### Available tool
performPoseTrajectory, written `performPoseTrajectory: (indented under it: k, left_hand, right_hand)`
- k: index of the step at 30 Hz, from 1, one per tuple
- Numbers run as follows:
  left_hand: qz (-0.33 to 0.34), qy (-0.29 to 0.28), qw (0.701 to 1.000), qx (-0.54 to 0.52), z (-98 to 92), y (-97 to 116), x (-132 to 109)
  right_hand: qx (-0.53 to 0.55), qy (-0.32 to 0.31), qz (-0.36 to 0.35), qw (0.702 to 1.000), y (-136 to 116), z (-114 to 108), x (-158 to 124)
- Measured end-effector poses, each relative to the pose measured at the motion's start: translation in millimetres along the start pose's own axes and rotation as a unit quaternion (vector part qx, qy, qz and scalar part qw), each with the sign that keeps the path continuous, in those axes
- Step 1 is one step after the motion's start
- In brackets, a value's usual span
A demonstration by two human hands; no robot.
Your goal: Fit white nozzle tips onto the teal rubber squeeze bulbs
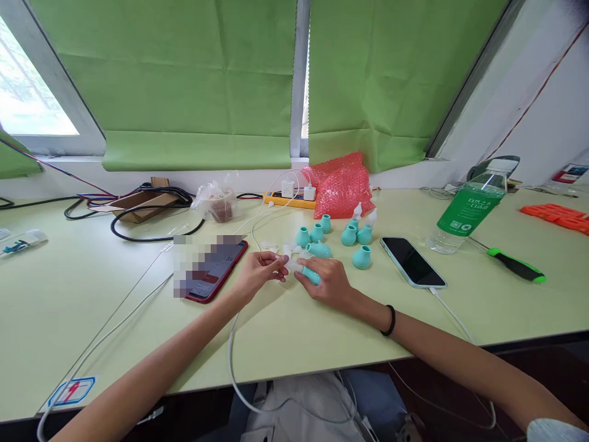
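Note:
My right hand is closed around a teal rubber bulb, which lies on its side with a translucent nozzle tip pointing left. At that tip's end, the fingers of my left hand are pinched together on a small translucent piece, partly hidden by the fingers. Just beyond my hands, loose translucent tips lie in a small group. Several more teal bulbs stand behind them, one of them lying on its side. To the right, two bulbs carry upright tips, and a bare bulb stands nearest me.
A red-cased phone lies left, a charging phone right. Beyond are a water bottle, a screwdriver, a power strip and a red bubble-wrap bag. A white cable hangs over the table's front edge.

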State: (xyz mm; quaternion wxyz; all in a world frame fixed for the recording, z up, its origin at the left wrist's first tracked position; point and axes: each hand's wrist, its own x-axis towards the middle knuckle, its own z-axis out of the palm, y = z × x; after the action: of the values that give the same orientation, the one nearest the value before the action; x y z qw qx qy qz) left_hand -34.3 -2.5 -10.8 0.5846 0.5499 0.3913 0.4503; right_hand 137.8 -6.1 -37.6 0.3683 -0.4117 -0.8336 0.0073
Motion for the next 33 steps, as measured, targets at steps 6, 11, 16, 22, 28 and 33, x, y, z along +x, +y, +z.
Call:
performPoseTrajectory:
  k: [6, 11, 16, 22, 28, 33]
  left_hand:
    - [0.023, 0.006, 1.000, 0.009, 2.6, 2, -2]
    - [0.032, 0.010, 0.999, 0.026, 4.6, 3, -4]
    - [0.025, -0.009, 1.000, -0.004, 3.0, 1, -3]
    - [0.029, -0.030, 0.999, -0.006, -0.9, -4, 0]
    - [0.043, -0.018, 0.999, 0.019, 1.2, -3, -1]
    - [0.052, -0.007, 0.998, 0.044, 4.1, -1, -3]
  right_hand:
    - [0.165, -0.003, 0.084, 0.983, -8, -1, 3]
    - [0.289, -0.087, 0.153, 0.941, -11, -5, 9]
    - [0.362, -0.117, 0.185, 0.906, -9, -5, 12]
    - [0.407, -0.124, 0.217, 0.879, -11, -4, 11]
    - [0.444, -0.136, 0.253, 0.849, -13, -4, 10]
    - [0.467, -0.154, 0.282, 0.824, -13, -3, 8]
